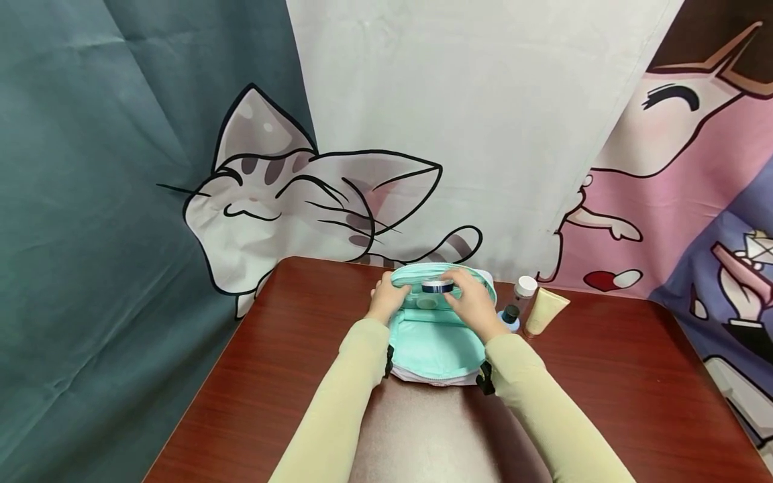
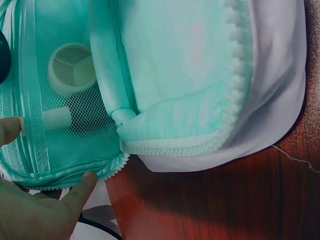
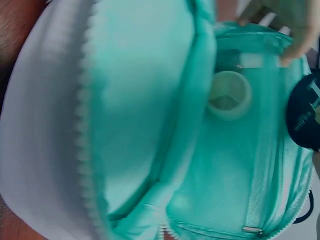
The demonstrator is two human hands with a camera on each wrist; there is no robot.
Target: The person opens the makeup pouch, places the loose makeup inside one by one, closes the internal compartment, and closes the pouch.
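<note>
A toiletry bag [image 1: 443, 349] with a mint-green lining lies unzipped, its lid raised at the back. My left hand [image 1: 388, 299] grips the lid's left edge, its thumb at the opening of the mesh pocket [image 2: 55, 145]. Between the fingers of my right hand [image 1: 474, 302] is a round, flat jar [image 1: 437, 286] with a dark blue base, in front of the upper lid. Its dark printed face [image 3: 304, 112] shows in the right wrist view. Behind the mesh sit a round whitish container [image 2: 72, 70] and a small white-and-dark item [image 2: 59, 118].
Right of the bag stand a white-capped bottle [image 1: 525, 287], a small blue bottle with a black cap [image 1: 510, 315] and a cream tube [image 1: 545, 312]. Black buckles [image 1: 485, 379] hang at the bag's front corners. A printed curtain [image 1: 374, 100] hangs behind the reddish-brown table [image 1: 278, 376].
</note>
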